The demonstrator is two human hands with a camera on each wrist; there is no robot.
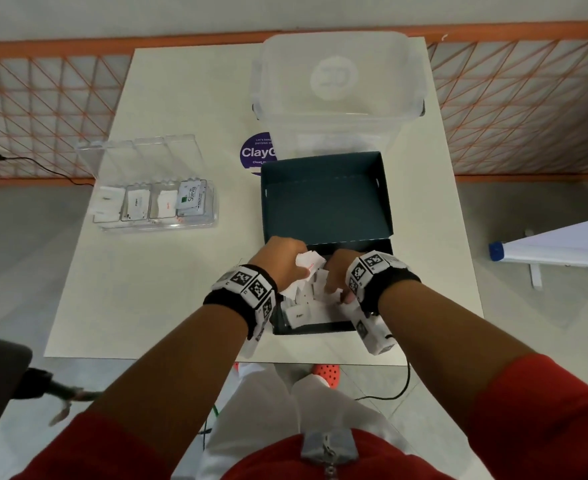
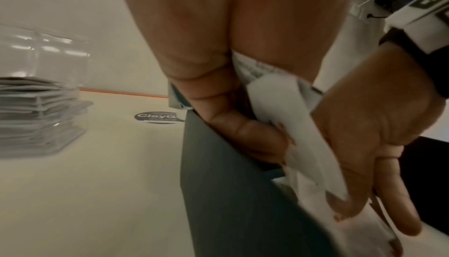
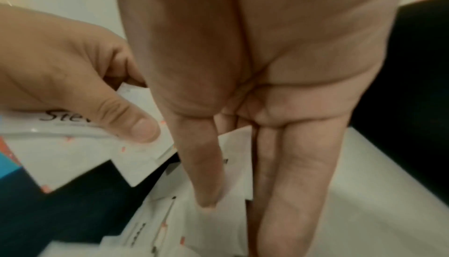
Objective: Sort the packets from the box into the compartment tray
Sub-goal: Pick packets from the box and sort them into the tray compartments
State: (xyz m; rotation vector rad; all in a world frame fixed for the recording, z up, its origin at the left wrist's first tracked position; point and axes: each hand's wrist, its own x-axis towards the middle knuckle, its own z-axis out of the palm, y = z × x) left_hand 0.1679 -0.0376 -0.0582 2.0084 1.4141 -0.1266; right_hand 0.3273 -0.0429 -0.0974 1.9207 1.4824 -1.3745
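Both hands work inside the dark box (image 1: 323, 202), whose lid stands open on the far side of them. The left hand (image 1: 283, 259) grips a bunch of white packets (image 1: 308, 261), its fingers curled round them and its thumb (image 3: 136, 125) pressed on a packet printed "Stev…" (image 3: 60, 125); this bunch is lifted just above the loose pile. The right hand (image 1: 337, 275), immediately beside the left and nearly touching it, has straight fingers (image 3: 298, 165) pointing down into the pile of packets (image 1: 306, 306) on the box floor, its thumb tip (image 3: 206, 194) resting on one of them; whether it pinches one between thumb and fingers cannot be told. Well to the left of the gripping hand, apart from the box, the clear compartment tray (image 1: 154, 225) sits on the white table (image 1: 154, 299) with its lid raised; each of its four compartments holds packets, a "Stevia" packet (image 1: 190, 200) in the one nearest the box. Beyond the box stands a clear plastic bin (image 1: 337, 91).
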